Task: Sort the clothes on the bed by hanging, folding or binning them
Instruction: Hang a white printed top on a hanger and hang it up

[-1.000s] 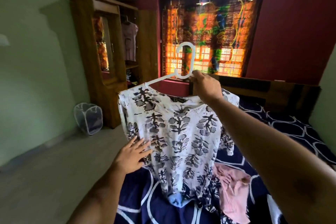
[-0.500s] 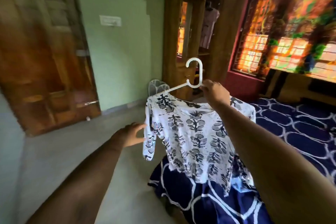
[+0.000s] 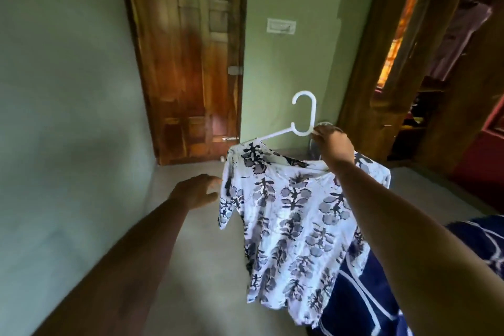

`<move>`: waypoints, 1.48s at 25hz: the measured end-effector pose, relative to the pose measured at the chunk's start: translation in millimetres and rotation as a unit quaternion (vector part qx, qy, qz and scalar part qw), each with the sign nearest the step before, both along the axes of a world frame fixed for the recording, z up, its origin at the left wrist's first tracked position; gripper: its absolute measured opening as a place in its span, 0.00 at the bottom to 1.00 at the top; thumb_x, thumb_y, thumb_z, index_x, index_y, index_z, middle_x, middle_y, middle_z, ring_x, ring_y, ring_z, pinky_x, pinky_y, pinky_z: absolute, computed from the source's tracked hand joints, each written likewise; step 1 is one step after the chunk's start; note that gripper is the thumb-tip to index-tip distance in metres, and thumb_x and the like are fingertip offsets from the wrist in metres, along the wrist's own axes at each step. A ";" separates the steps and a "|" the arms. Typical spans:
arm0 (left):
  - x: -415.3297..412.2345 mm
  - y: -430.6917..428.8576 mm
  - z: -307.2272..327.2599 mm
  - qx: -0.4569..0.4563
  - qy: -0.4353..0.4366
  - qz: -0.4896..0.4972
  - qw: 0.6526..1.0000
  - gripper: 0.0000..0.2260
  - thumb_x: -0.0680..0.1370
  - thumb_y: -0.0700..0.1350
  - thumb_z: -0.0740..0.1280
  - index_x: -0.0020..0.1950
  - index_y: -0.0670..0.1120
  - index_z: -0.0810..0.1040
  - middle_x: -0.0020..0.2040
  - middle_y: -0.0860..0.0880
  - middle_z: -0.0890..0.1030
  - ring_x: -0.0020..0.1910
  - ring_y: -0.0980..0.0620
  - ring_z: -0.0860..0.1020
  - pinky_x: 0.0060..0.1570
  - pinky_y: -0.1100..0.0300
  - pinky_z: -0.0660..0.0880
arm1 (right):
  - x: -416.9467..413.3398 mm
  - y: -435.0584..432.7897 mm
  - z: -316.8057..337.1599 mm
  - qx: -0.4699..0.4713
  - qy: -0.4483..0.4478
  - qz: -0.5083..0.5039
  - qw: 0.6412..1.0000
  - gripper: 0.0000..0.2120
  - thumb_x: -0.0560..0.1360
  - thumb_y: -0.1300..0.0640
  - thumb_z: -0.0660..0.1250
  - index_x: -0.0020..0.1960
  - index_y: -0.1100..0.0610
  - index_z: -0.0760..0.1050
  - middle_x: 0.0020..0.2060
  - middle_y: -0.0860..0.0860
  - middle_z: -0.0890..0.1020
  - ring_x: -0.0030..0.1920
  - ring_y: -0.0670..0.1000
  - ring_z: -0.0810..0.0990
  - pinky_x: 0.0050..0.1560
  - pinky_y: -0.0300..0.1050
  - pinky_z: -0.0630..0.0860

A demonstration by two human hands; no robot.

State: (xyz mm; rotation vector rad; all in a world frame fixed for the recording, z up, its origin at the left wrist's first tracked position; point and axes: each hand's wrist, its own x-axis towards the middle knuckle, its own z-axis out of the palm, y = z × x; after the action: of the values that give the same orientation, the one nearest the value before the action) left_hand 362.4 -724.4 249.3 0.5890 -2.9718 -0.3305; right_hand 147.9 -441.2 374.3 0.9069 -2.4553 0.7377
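right hand (image 3: 331, 146) raised gripping the hanger (image 3: 312, 114), left hand (image 3: 195, 191) outstretched, fingers relaxed.

Top (image 3: 294, 213) on hanger (image 3: 303, 117) — door (image 3: 188, 57) behind

Single head-worn wide-angle view, facing forward and down, shirt (image 3: 294, 213) close ahead, wooden door (image 3: 188, 57) beyond

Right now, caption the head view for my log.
Right hand holds white hanger carrying floral-print top; left hand open beside it.
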 end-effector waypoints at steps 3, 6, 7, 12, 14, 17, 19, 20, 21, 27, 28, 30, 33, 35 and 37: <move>-8.3 -36.5 -1.8 0.018 -0.022 0.013 1.000 0.23 0.76 0.59 0.65 0.71 0.58 0.67 0.69 0.53 0.72 0.65 0.51 0.74 0.62 0.54 0.73 | -31.1 -54.0 -12.2 0.011 -0.030 0.031 0.999 0.11 0.78 0.50 0.63 0.57 0.53 0.78 0.51 0.59 0.82 0.50 0.63 0.81 0.46 0.50 0.75; -28.1 -74.9 3.5 0.053 -0.056 -0.010 0.997 0.25 0.77 0.52 0.68 0.73 0.51 0.67 0.70 0.47 0.72 0.64 0.50 0.74 0.64 0.55 0.71 | -70.2 -104.6 -14.7 0.041 -0.043 0.048 0.997 0.10 0.78 0.51 0.64 0.54 0.55 0.79 0.51 0.58 0.83 0.49 0.60 0.80 0.45 0.45 0.71; -37.3 -87.5 7.1 0.067 -0.056 -0.003 0.996 0.25 0.77 0.51 0.68 0.73 0.50 0.68 0.70 0.48 0.72 0.64 0.51 0.75 0.64 0.57 0.71 | -86.2 -123.1 -11.4 0.043 -0.059 0.049 0.996 0.09 0.78 0.52 0.64 0.53 0.55 0.79 0.51 0.58 0.83 0.50 0.59 0.80 0.46 0.45 0.70; -102.5 -152.6 31.3 0.085 -0.024 0.039 0.995 0.26 0.77 0.46 0.69 0.73 0.45 0.66 0.68 0.47 0.73 0.63 0.49 0.75 0.55 0.64 0.69 | -174.3 -199.4 3.4 -0.036 -0.145 0.053 0.987 0.08 0.73 0.59 0.69 0.52 0.56 0.81 0.51 0.57 0.83 0.51 0.60 0.79 0.51 0.46 0.73; -125.5 -165.4 33.4 0.060 -0.013 0.038 0.997 0.26 0.77 0.45 0.69 0.73 0.44 0.66 0.67 0.45 0.73 0.59 0.51 0.75 0.52 0.66 0.68 | -199.6 -213.5 2.3 -0.039 -0.163 0.054 0.984 0.09 0.72 0.59 0.71 0.53 0.56 0.81 0.51 0.56 0.83 0.51 0.59 0.80 0.53 0.46 0.74; -169.8 -187.3 30.8 0.055 -0.014 0.021 0.998 0.25 0.77 0.45 0.69 0.71 0.41 0.68 0.65 0.44 0.75 0.54 0.53 0.76 0.48 0.69 0.67 | -242.1 -231.0 -6.0 -0.036 -0.183 0.048 0.981 0.10 0.70 0.60 0.72 0.52 0.56 0.82 0.49 0.56 0.84 0.51 0.59 0.80 0.53 0.48 0.76; -199.8 -205.0 25.6 0.074 -0.014 0.013 0.997 0.25 0.77 0.49 0.69 0.71 0.44 0.69 0.65 0.45 0.76 0.55 0.51 0.78 0.49 0.66 0.71 | -264.8 -239.8 -13.6 -0.036 -0.196 0.037 0.979 0.11 0.69 0.60 0.73 0.52 0.56 0.82 0.50 0.55 0.84 0.51 0.59 0.80 0.53 0.47 0.76; -216.7 -214.7 22.4 0.082 -0.010 0.008 0.997 0.24 0.77 0.50 0.69 0.71 0.45 0.69 0.65 0.47 0.76 0.56 0.51 0.78 0.51 0.63 0.73 | -277.0 -243.6 -16.6 -0.036 -0.198 0.029 0.979 0.12 0.69 0.60 0.73 0.52 0.56 0.82 0.50 0.55 0.84 0.51 0.58 0.80 0.52 0.45 0.75; -231.5 -221.6 21.5 0.085 -0.006 -0.002 0.996 0.24 0.77 0.51 0.69 0.71 0.46 0.70 0.66 0.49 0.76 0.57 0.52 0.77 0.53 0.61 0.74 | -287.7 -246.5 -18.4 -0.034 -0.198 0.020 0.979 0.12 0.70 0.60 0.73 0.53 0.56 0.82 0.50 0.55 0.84 0.51 0.58 0.80 0.50 0.43 0.73; -356.8 -279.9 9.9 0.150 0.028 -0.065 0.986 0.20 0.77 0.39 0.69 0.67 0.46 0.72 0.58 0.49 0.77 0.57 0.52 0.76 0.60 0.56 0.74 | -379.0 -269.8 -35.2 -0.045 -0.173 -0.040 0.983 0.11 0.70 0.59 0.72 0.52 0.57 0.82 0.49 0.58 0.84 0.51 0.59 0.81 0.44 0.42 0.69; -384.8 -295.6 6.1 0.153 0.025 -0.070 0.985 0.19 0.76 0.40 0.70 0.67 0.48 0.72 0.59 0.48 0.78 0.57 0.50 0.77 0.60 0.55 0.74 | -398.0 -274.6 -35.6 -0.049 -0.164 -0.060 0.984 0.10 0.71 0.58 0.72 0.52 0.57 0.82 0.49 0.58 0.84 0.51 0.59 0.80 0.43 0.42 0.67; -430.8 -313.5 9.4 0.166 0.025 -0.088 0.982 0.19 0.77 0.41 0.70 0.66 0.49 0.72 0.54 0.48 0.79 0.54 0.46 0.79 0.55 0.60 0.73 | -425.8 -278.8 -34.3 -0.051 -0.155 -0.096 0.982 0.09 0.73 0.57 0.70 0.52 0.57 0.82 0.49 0.60 0.83 0.52 0.61 0.80 0.42 0.43 0.67; -515.5 -333.6 20.4 0.180 0.034 -0.117 0.976 0.16 0.76 0.46 0.70 0.61 0.57 0.72 0.53 0.53 0.78 0.47 0.49 0.79 0.57 0.53 0.76 | -474.9 -282.2 -36.6 -0.048 -0.152 -0.145 0.976 0.09 0.75 0.56 0.66 0.52 0.59 0.81 0.48 0.60 0.83 0.49 0.62 0.80 0.40 0.43 0.68; -571.5 -339.3 24.4 0.169 0.030 -0.136 0.976 0.17 0.76 0.46 0.70 0.63 0.57 0.72 0.57 0.55 0.75 0.50 0.52 0.76 0.56 0.55 0.75 | -502.6 -275.3 -43.7 -0.080 -0.154 -0.184 0.968 0.10 0.76 0.57 0.66 0.54 0.59 0.80 0.48 0.60 0.83 0.47 0.61 0.81 0.41 0.44 0.70; -623.0 -334.7 21.6 0.134 0.014 -0.190 0.973 0.19 0.76 0.45 0.70 0.67 0.53 0.72 0.59 0.51 0.76 0.49 0.51 0.77 0.53 0.58 0.75 | -525.4 -261.9 -51.4 -0.102 -0.154 -0.214 0.959 0.10 0.75 0.58 0.66 0.55 0.59 0.80 0.48 0.61 0.83 0.47 0.60 0.81 0.41 0.43 0.71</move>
State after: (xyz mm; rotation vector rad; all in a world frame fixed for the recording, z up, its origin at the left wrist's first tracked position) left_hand -260.6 -1059.1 270.9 0.0241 -3.0180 -0.7703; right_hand -377.5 -703.0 322.9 0.1765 -2.6410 1.0009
